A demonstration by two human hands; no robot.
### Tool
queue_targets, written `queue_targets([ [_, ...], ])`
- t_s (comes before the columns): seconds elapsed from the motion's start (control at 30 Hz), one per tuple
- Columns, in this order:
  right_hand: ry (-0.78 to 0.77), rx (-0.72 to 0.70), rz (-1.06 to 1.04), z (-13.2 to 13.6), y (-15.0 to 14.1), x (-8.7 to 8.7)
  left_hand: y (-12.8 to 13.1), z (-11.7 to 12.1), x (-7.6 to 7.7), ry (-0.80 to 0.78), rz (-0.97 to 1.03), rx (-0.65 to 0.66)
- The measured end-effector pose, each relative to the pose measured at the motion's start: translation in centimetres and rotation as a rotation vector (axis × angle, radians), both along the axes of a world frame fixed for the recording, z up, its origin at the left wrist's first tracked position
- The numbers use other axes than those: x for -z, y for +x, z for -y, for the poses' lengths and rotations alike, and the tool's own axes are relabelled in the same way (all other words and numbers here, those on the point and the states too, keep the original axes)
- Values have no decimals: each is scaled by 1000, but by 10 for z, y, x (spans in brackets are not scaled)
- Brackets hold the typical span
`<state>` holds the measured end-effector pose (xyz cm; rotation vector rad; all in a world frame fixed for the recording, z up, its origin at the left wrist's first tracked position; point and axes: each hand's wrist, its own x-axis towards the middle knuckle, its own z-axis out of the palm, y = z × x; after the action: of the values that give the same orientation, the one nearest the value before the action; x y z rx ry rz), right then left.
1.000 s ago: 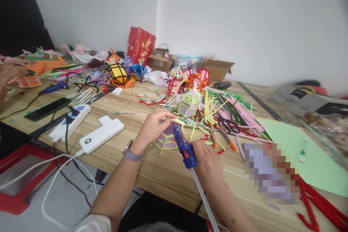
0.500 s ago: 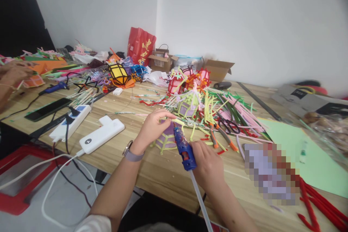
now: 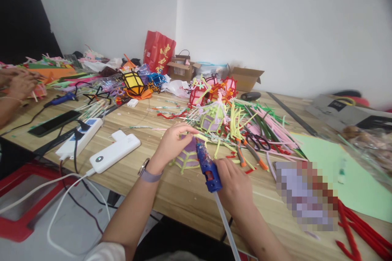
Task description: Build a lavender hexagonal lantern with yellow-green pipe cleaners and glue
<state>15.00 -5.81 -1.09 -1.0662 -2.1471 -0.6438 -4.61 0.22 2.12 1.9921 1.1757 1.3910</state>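
Note:
My right hand (image 3: 234,183) is wrapped round a blue hot glue gun (image 3: 208,169), with a long clear glue stick (image 3: 227,224) coming out of its rear. The nozzle points away from me, at a short yellow-green pipe cleaner (image 3: 200,136). My left hand (image 3: 177,140), a watch on its wrist, pinches the near end of that pipe cleaner between thumb and fingertips. Just below and behind the hands sits a purple lantern piece (image 3: 188,157) edged with yellow-green pipe cleaner, partly hidden by hand and gun. Whether the nozzle touches the pipe cleaner I cannot tell.
A finished-looking purple and green lantern (image 3: 211,120) stands behind. Orange-handled pliers (image 3: 255,155), black scissors (image 3: 260,140) and pipe cleaners lie to the right. A power strip (image 3: 81,136) and white power bank (image 3: 116,153) are at left. Another person's hands (image 3: 20,83) work at far left.
My hands and the glue gun stay practically still. At far left, the other person's hands have shifted slightly around an orange piece.

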Motion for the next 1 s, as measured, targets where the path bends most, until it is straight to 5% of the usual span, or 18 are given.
queue_targets([
  [1.0, 21, 13, -3, 0, -1, -2, 0, 1, -1, 5, -1, -2],
])
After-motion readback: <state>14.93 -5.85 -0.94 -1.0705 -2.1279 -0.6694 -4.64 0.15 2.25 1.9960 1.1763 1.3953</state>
